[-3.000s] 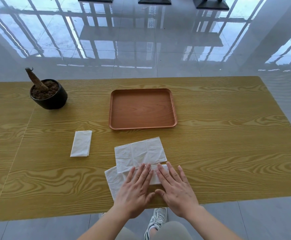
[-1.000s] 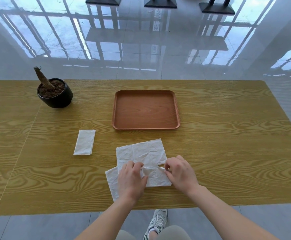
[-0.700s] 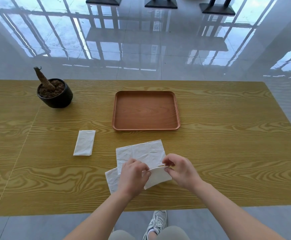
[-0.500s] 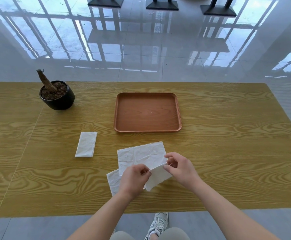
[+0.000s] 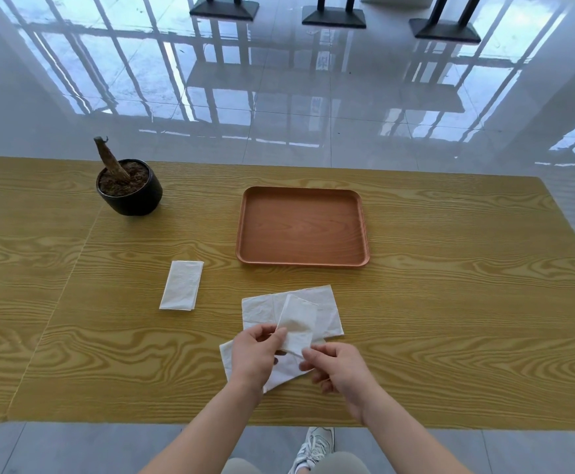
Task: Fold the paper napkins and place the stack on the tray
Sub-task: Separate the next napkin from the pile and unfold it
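Glossy tiled floor [image 5: 279,107] reflecting window bars, wooden table [image 5: 450,302], black pedestal bases [image 5: 334,17]

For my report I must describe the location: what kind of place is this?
Probably a dining hall or café, though I cannot be sure: a long wood-grain table, black pedestal table bases on a glossy tiled floor, and a serving tray beside paper napkins.

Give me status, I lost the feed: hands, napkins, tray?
Left hand pinching the folded napkin, lifted; right hand at its near corner. One finished napkin on table. Two unfolded napkins beneath. Tray empty, path clear.
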Tool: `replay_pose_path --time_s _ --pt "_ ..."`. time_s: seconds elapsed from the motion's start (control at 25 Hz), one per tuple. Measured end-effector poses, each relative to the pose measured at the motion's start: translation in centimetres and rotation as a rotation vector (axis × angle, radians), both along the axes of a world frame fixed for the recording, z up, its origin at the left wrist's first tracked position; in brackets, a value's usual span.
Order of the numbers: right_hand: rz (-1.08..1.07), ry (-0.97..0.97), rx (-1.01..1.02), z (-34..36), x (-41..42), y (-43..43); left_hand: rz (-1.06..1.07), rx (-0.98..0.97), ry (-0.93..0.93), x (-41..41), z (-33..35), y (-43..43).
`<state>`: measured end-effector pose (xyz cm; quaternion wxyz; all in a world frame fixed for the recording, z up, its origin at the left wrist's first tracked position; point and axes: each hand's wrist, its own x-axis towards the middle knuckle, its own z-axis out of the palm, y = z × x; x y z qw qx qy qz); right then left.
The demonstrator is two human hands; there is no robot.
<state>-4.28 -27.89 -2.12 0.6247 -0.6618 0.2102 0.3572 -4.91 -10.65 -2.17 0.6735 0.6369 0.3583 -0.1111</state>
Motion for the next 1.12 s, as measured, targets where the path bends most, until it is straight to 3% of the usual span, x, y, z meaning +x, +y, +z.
replay_pose_path --time_s 0.2,0.6,0.88,1.12 --pt "0.022 -0.097 -0.063 0.6 1.1 3.1 0.038 0.028 -0.047 -1.2 1.0 2.8" --pt "0.209 -0.255 -0.087 0.9 4.9 12.7 0.070 0.261 -0.118 -0.3 1.9 11.9" --pt "0.255 -0.319 -0.206 0.1 8.3 20.0 0.050 0.521 -0.094 2.7 1.6 17.8" --pt "0.286 -0.352 -0.359 -1.3 9.7 23.1 -0.002 0.557 -0.038 5.4 0.3 20.6"
